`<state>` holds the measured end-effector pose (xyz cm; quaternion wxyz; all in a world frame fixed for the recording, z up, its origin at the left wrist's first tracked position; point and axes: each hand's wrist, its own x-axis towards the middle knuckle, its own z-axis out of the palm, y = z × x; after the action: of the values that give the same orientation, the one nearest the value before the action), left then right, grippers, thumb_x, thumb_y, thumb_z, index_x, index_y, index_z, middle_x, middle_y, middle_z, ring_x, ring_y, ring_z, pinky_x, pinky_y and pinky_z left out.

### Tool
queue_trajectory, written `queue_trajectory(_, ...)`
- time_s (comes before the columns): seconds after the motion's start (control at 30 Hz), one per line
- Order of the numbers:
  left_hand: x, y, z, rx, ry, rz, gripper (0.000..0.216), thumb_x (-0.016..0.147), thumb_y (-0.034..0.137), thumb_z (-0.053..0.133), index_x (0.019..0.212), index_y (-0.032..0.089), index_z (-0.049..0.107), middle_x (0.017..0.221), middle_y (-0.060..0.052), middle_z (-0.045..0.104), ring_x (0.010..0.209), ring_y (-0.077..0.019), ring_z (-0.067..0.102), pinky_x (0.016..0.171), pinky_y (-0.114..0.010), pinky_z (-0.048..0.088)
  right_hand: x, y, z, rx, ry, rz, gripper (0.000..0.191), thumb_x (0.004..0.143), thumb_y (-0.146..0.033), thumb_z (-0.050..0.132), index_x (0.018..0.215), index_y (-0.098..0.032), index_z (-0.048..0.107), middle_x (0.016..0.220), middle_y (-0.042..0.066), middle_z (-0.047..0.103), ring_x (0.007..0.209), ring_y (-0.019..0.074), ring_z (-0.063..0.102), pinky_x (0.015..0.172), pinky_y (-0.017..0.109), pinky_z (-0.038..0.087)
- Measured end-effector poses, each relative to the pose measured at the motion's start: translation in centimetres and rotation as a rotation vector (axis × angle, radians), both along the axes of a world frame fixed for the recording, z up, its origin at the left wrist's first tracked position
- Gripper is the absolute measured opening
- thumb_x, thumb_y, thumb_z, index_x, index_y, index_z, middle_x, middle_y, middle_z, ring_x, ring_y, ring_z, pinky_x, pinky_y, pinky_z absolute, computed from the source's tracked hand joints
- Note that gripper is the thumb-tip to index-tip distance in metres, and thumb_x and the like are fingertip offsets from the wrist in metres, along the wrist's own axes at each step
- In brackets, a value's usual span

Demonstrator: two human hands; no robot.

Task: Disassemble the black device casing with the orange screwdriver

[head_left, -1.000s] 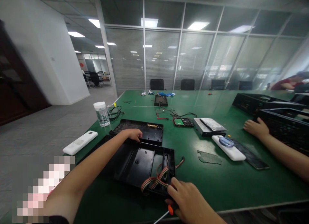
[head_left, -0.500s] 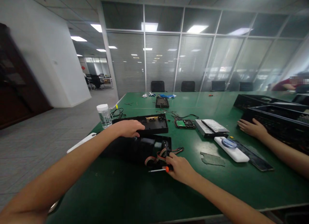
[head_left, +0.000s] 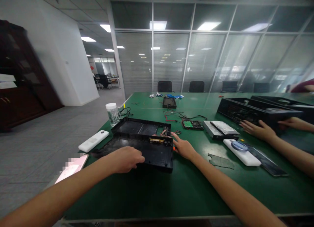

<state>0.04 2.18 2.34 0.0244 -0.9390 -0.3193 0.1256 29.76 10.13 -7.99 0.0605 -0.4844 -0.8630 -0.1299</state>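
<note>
Two black plastic case halves lie side by side on the green table (head_left: 186,187). The near case half (head_left: 157,153) has a small gold board along its far rim. My left hand (head_left: 127,159) is closed on its front left edge. The far case half (head_left: 137,126) holds a coloured ribbon cable (head_left: 164,132) at its right end. My right hand (head_left: 183,147) rests at the right end of the two halves, index finger stretched toward the cable. An orange bit of a screwdriver (head_left: 173,148) shows under its palm.
A clear jar (head_left: 113,114), a white remote (head_left: 93,140) and a pink phone (head_left: 71,168) sit at the left edge. To the right are a circuit board (head_left: 192,124), a hard drive (head_left: 222,129), a white power bank (head_left: 241,152) and a co-worker's hands (head_left: 257,130) on a black chassis (head_left: 257,111).
My left hand has brought the half with the gold board to the front; the half with the ribbon cable now lies behind it. My right hand moved farther up the table with the screwdriver.
</note>
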Motion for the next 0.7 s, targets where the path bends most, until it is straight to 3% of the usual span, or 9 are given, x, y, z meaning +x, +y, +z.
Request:
queue_trajectory(0.2, 0.2, 0.4, -3.5, 0.078, 0.095, -0.016, 0.011, 0.073, 0.013, 0.061, 0.083, 0.018, 0.060, 0.081, -0.005, 0.063, 0.072, -0.0194, 0.062, 0.061, -0.026, 0.045, 4.1, 1.2, -1.4, 0.013, -0.072, -0.114, 0.045, 0.081, -0.024, 0.049, 0.125, -0.019, 0.042, 0.145, 0.014, 0.019, 0.093, 0.0243, 0.060, 0.072, 0.034, 0.049)
queue_trajectory(0.33, 0.6, 1.5, -5.2, 0.098, 0.160, 0.029, 0.009, 0.071, 0.011, 0.062, 0.078, 0.017, 0.063, 0.079, -0.007, 0.065, 0.072, -0.0204, 0.063, 0.060, -0.026, 0.046, 5.7, 1.9, -1.7, 0.066, 0.074, -0.108, 0.041, 0.085, -0.030, 0.044, 0.125, -0.020, 0.042, 0.143, 0.013, 0.023, 0.096, 0.0245, 0.059, 0.071, 0.035, 0.050)
queue_trajectory(0.43, 0.4, 2.6, -4.9, 0.013, 0.178, 0.118, 0.010, 0.068, 0.023, 0.068, 0.075, 0.017, 0.065, 0.077, -0.008, 0.065, 0.073, -0.0221, 0.063, 0.058, -0.026, 0.045, 6.3, 2.1, -1.5, 0.101, 0.221, -0.065, 0.038, 0.086, -0.035, 0.041, 0.122, -0.021, 0.045, 0.140, 0.009, 0.031, 0.101, 0.0234, 0.057, 0.074, 0.035, 0.050)
queue_trajectory(0.53, 1.3, 4.4, -3.7, -0.156, 0.066, 0.150, 0.033, 0.066, 0.047, 0.066, 0.085, 0.019, 0.066, 0.077, -0.005, 0.065, 0.069, -0.0197, 0.061, 0.053, -0.024, 0.042, 6.0, 2.1, -1.4, 0.101, 0.354, -0.008, 0.036, 0.087, -0.038, 0.039, 0.119, -0.024, 0.048, 0.134, 0.006, 0.041, 0.103, 0.0214, 0.056, 0.079, 0.035, 0.049)
queue_trajectory(0.6, 2.9, 6.0, -3.7, -0.166, -0.068, 0.078, 0.042, 0.072, 0.053, 0.059, 0.097, 0.020, 0.062, 0.081, -0.004, 0.064, 0.070, -0.0175, 0.060, 0.055, -0.023, 0.042, 5.4, 1.8, -1.4, 0.091, 0.430, 0.019, 0.035, 0.087, -0.038, 0.039, 0.117, -0.025, 0.049, 0.131, 0.005, 0.045, 0.104, 0.0205, 0.055, 0.082, 0.035, 0.048)
queue_trajectory(0.7, 6.1, 8.5, -5.4, 0.084, -0.270, -0.122, 0.040, 0.076, 0.045, 0.058, 0.107, 0.019, 0.057, 0.097, -0.007, 0.059, 0.086, -0.0188, 0.056, 0.070, -0.026, 0.042, 4.5, 1.3, -1.3, 0.075, 0.505, 0.049, 0.038, 0.087, -0.037, 0.040, 0.122, -0.025, 0.046, 0.128, 0.006, 0.048, 0.109, 0.0213, 0.052, 0.086, 0.036, 0.046)
